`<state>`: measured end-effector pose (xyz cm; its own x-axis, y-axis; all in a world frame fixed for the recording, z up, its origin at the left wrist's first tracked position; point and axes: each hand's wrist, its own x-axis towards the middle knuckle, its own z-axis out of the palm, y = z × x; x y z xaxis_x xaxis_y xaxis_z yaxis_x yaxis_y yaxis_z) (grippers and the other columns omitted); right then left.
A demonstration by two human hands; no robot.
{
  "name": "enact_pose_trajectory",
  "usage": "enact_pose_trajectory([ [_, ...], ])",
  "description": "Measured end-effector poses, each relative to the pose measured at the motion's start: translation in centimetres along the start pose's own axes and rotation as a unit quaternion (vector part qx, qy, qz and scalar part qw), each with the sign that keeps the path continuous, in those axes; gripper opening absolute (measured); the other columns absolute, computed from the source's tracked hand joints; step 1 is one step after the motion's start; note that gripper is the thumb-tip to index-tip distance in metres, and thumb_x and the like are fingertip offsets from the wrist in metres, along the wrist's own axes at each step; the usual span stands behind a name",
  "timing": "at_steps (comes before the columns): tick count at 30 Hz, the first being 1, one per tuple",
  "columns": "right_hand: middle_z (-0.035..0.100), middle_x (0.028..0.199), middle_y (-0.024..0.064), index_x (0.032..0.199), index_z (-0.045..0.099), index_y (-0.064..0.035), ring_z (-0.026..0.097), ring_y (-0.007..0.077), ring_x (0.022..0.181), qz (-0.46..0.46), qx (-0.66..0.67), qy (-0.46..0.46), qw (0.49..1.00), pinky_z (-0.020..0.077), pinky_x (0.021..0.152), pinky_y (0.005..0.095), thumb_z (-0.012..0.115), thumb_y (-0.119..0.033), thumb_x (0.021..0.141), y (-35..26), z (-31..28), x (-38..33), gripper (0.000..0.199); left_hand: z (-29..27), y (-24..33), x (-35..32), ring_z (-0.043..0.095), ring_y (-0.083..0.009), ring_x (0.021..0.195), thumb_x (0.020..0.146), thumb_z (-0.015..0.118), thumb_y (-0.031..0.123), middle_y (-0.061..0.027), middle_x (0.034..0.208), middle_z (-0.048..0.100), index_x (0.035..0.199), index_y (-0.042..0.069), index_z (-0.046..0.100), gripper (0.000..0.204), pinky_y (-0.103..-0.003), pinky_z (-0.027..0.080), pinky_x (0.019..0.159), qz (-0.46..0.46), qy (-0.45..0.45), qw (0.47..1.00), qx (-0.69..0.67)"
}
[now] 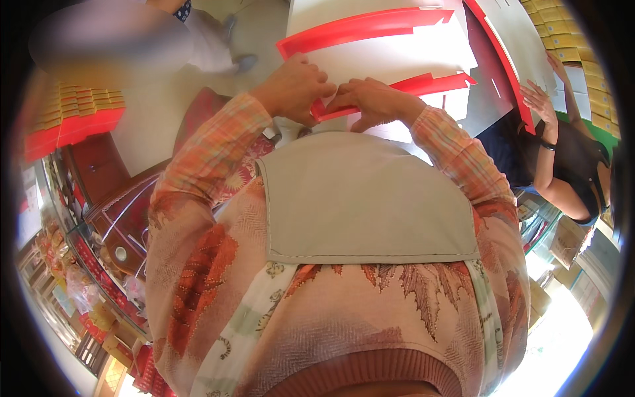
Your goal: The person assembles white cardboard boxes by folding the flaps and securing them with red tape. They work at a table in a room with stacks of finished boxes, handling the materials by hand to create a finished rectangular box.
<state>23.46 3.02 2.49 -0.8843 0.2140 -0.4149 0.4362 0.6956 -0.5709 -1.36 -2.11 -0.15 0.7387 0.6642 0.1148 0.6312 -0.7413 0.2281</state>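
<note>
On the white table before me lie white sheets with red strips along their edges. My left hand (296, 90) is closed, its curled fingers at the left end of the nearer red strip (433, 85). From the other side my right hand (378, 103) pinches the same strip near that end, thumb below and fingers above. The two hands almost meet there, and the fingers partly cover the strip's end. Beyond them a second red strip (360, 30) runs along the far edge of the white sheet (390, 55), untouched by either hand.
At the right, another person (569, 155) rests both hands on a white board with a red edge (506, 63). Stacked yellow boxes (552, 30) stand behind. Left are yellow-and-red boxes (76, 116) and a dark red wooden chair (126, 212). A blurred shape covers the upper left.
</note>
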Motion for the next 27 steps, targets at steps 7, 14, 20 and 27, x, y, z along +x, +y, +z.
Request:
enact_pose_trajectory([
  [7, 0.069, 0.127, -0.0004, 0.122, 0.078, -0.0178, 0.06, 0.0239, 0.119, 0.015, -0.007, 0.051, 0.999, 0.0463, 0.103, 0.0411, 0.083, -0.016, 0.087, 1.1, 0.5, -0.2, 0.036, 0.2, -0.5, -0.6, 0.069, -0.024, 0.103, 0.079, 0.088, 0.032, 0.0002, 0.097, 0.069, 0.091, 0.018, 0.067, 0.029, -0.05, 0.045, 0.107, 0.054, 0.074, 0.996, -0.009],
  [14, 0.073, 0.119, -0.0032, 0.124, 0.08, -0.0215, 0.061, 0.0229, 0.119, 0.007, -0.071, 0.134, 0.988, 0.045, 0.109, 0.0423, 0.083, -0.012, 0.088, 2.6, 0.5, -2.3, 0.038, 0.1, -1.1, -1.8, 0.065, -0.0252, 0.127, 0.088, 0.079, 0.015, 0.0018, 0.118, 0.072, 0.105, 0.018, 0.073, 0.019, -0.046, 0.048, 0.113, 0.087, 0.193, 0.977, -0.034],
  [20, 0.076, 0.117, -0.0029, 0.124, 0.08, -0.0207, 0.062, 0.0228, 0.12, 0.001, -0.09, 0.142, 0.986, 0.0443, 0.112, 0.0427, 0.08, -0.011, 0.09, 3.8, 0.7, -3.1, 0.036, 1.6, -1.1, -0.2, 0.064, -0.0265, 0.13, 0.09, 0.078, 0.011, 0.0009, 0.134, 0.072, 0.12, 0.018, 0.076, 0.031, -0.049, 0.051, 0.11, 0.106, 0.197, 0.974, 0.022],
  [27, 0.077, 0.115, -0.0052, 0.122, 0.081, -0.0232, 0.063, 0.0211, 0.116, 0.029, -0.155, 0.12, 0.98, 0.0437, 0.11, 0.0401, 0.078, -0.012, 0.092, 3.5, 0.8, -2.7, 0.032, 1.8, -0.7, 1.4, 0.069, -0.0235, 0.114, 0.091, 0.072, 0.012, 0.0, 0.113, 0.075, 0.108, 0.014, 0.075, 0.017, -0.039, 0.053, 0.097, 0.13, 0.104, 0.986, 0.005],
])
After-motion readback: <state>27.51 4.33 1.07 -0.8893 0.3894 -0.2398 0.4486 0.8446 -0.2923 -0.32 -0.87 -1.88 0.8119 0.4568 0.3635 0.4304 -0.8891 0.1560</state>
